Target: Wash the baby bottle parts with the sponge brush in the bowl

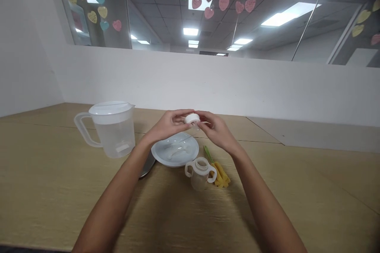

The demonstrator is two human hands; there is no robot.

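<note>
Above the bowl, my left hand (173,122) and my right hand (215,127) both grip a white baby bottle cap (192,118) by its sides. A clear part shows beneath the cap, mostly covered by my fingers. Below is a white bowl (160,157) with clear and whitish pieces in it, too blurred to name. Nearer to me stands a clear baby bottle (199,180) with two white handles and an uncovered mouth. Just to its right lies a yellow sponge brush (221,174) with a green handle.
A translucent lidded pitcher (114,130) stands on the left, its handle pointing left. Partly hidden by my left forearm, a dark, flat, round-edged object (148,165) lies beside the bowl. A white wall (208,83) rises behind the wooden table (297,189).
</note>
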